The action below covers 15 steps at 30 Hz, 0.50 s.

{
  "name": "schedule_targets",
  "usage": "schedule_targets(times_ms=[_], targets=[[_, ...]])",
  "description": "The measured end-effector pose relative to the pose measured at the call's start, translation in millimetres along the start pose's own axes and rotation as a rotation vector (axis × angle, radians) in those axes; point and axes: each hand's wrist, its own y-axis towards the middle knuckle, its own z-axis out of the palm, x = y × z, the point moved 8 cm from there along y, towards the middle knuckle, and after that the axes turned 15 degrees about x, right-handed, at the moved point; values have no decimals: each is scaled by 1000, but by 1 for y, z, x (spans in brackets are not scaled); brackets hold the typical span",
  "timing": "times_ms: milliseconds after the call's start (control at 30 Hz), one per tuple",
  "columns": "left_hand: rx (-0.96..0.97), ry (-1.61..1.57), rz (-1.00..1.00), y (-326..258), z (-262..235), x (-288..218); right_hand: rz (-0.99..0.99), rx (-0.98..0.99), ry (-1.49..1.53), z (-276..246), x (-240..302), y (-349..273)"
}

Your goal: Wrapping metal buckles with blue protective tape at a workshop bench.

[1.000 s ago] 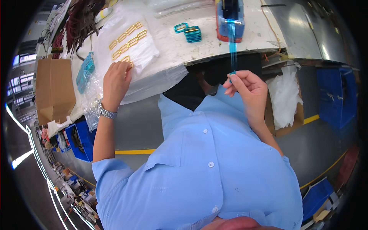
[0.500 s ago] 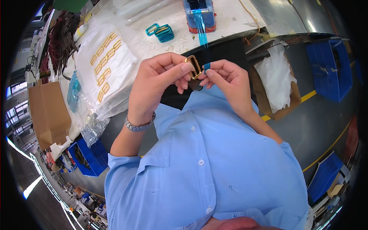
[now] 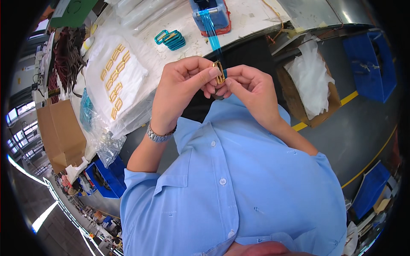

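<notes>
At the table's far left corner you have a green rectangular sign (image 3: 73,9) lying flat. To your left, a brown cardboard box (image 3: 60,134) stands beside the table with its flaps open. To your right, on the floor, another open cardboard box (image 3: 299,100) holds crumpled white plastic. Clear plastic bags (image 3: 104,143) hang off the table's left edge.

Bright, even overhead light; I see only soft shadows under the hands (image 3: 222,87). Glare whitens the plastic sheet (image 3: 113,81) and a floor streak at lower left. Centre sharp. Heavy fisheye bending toward the rim, black corners, edge detail smeared.
</notes>
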Motion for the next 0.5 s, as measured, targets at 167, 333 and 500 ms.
schedule_targets(times_ms=[167, 333, 500], targets=[[23, 41, -12, 6, 2, -1, -34, 16, 47, 2, 1, 1], [0, 64, -4, 9, 0, 3, 8, -22, 30, -1, 1, 4], [-27, 88, -8, 11, -4, 10, 24, -60, 47, -6, -5, 3]])
